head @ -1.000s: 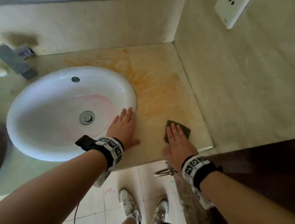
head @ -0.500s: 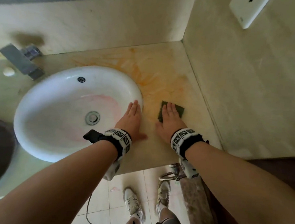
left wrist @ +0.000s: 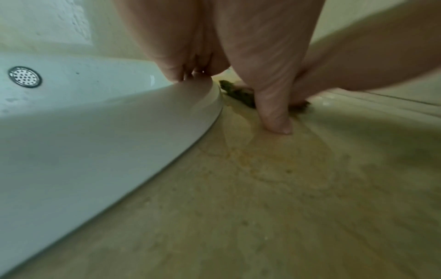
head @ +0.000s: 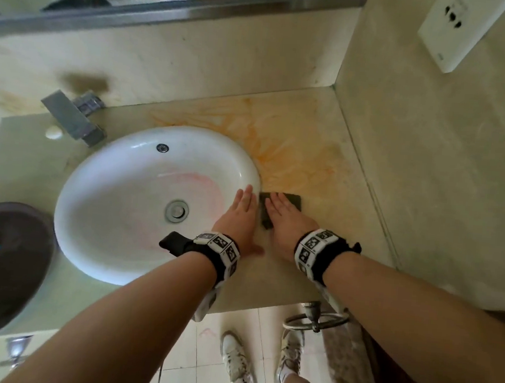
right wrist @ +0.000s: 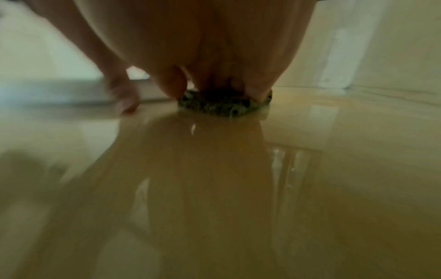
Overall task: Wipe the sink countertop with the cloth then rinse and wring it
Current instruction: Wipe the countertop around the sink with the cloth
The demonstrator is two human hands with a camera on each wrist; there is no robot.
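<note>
A dark green cloth (head: 294,200) lies flat on the beige countertop (head: 314,154), just right of the white sink (head: 123,199). My right hand (head: 285,221) presses flat on the cloth with straight fingers; in the right wrist view the cloth (right wrist: 224,106) shows under the fingertips on the wet countertop (right wrist: 238,188). My left hand (head: 240,217) rests flat on the sink's right rim, fingers straight, thumb on the countertop. The left wrist view shows the sink rim (left wrist: 167,122), the thumb, and the cloth (left wrist: 238,93) beyond. Orange streaks (head: 285,145) cover the counter behind the cloth.
A square metal faucet (head: 72,118) stands at the back left of the sink, with the drain (head: 177,210) in the basin. Walls close the counter at the back and right; a white socket plate (head: 457,29) is on the right wall. A dark round lid (head: 0,268) sits at far left.
My right hand has slid the cloth from near the counter's front right edge leftward and away, up against the sink rim. The left hand has stayed on the rim.
</note>
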